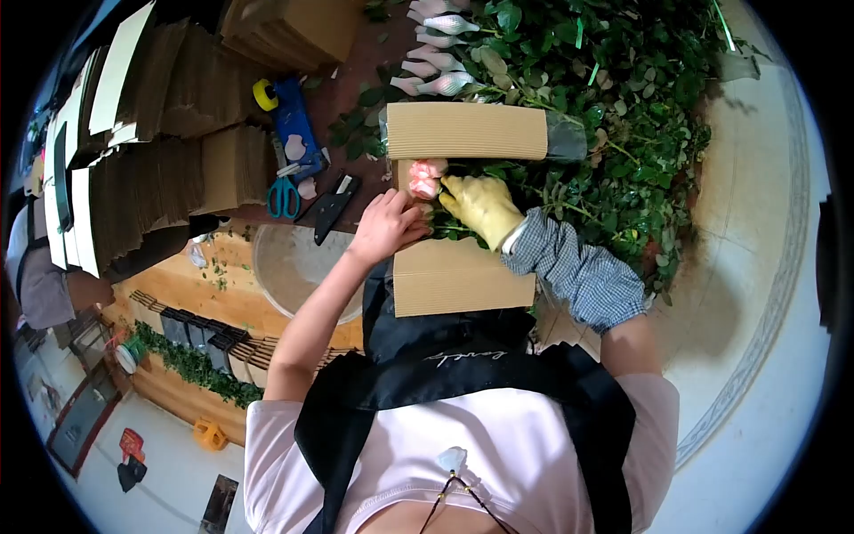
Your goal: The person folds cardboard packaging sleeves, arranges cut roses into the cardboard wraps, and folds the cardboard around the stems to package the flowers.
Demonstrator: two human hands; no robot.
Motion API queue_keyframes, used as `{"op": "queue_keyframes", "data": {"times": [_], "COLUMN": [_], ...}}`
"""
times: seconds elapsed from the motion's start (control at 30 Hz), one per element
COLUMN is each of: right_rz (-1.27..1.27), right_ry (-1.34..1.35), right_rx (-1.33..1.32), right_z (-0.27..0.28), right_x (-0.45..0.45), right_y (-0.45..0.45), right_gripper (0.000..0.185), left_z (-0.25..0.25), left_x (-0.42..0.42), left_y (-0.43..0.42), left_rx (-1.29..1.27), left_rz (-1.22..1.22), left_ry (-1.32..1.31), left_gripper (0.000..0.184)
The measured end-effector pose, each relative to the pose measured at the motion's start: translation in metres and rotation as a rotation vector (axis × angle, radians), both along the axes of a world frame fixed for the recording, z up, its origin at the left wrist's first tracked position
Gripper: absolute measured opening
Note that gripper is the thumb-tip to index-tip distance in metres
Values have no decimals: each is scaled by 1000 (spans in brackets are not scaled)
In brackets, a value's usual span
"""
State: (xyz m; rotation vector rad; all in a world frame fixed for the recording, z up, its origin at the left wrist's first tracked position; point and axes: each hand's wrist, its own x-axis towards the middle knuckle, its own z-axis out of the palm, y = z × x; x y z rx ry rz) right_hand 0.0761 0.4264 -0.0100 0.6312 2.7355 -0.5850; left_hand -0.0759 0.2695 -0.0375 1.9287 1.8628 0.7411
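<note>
Pink roses [425, 178] lie with their blooms at the left end of an opened corrugated cardboard wrapper, between its upper flap [467, 131] and lower flap [464, 278]. In a yellow glove, my right hand [483, 209] is closed just behind the blooms, its fingers pinching a rose by the stem. My left hand [391, 224] is bare and comes in from the left, fingers bent together at the bloom end below the pink heads. What its fingertips grip is mostly hidden. Green stems and leaves run to the right beneath the glove.
A large heap of leafy stems [614, 133] covers the right side. Net-sleeved blooms [445, 83] lie at the top. Left of my hands are teal scissors [284, 198], a black stapler [336, 209], a blue tape dispenser [296, 129] and cardboard stacks [133, 196].
</note>
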Motion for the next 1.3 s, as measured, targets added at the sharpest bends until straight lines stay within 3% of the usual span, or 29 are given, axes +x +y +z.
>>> {"op": "queue_keyframes", "data": {"times": [0.17,0.2,0.3,0.37,0.5,0.57,0.67,0.73,0.77,0.83,0.87,1.0,1.03,1.17,1.3], "right_rz": [206,188,36,-39,82,54,27,67,95,103,104,99,120,160,189], "right_ry": [3,22,-55,-299,-29,-35,-210,-118,-30,-8,-39,6,21,97,89], "right_rx": [69,74,111,94,311,311,105,122,133,114,96,67,71,187,135], "right_z": [-24,-17,16,6,3,-3,-11,-13,-15,-17,-15,-18,-18,-31,-27], "right_x": [-3,-2,4,2,2,-7,-16,-11,-7,-7,-7,-9,-8,-2,-3], "right_y": [3,0,-2,8,-4,-2,8,8,9,11,11,14,14,11,8], "right_gripper": [29,23,29,37,27,29,37,38,38,37,37,36,36,33,33], "left_z": [5,6,10,10,8,8,7,3,-4,-20,-26,-42,-45,-63,-44], "left_x": [1,0,-3,-2,0,-1,1,-1,-1,2,3,15,21,26,31], "left_y": [0,1,5,1,0,-1,-3,-4,-4,-1,1,35,40,32,25], "left_rx": [36,8,-13,-11,-37,-18,-19,-23,-20,66,25,-48,-116,16,1], "left_rz": [-3,-21,-38,-38,11,16,35,113,122,576,668,674,722,719,749], "left_ry": [85,72,31,1,-28,-65,-92,-347,-343,-567,-448,-254,-273,-285,-457], "left_gripper": [23,22,21,20,22,22,22,21,21,25,36,55,55,49,45]}}
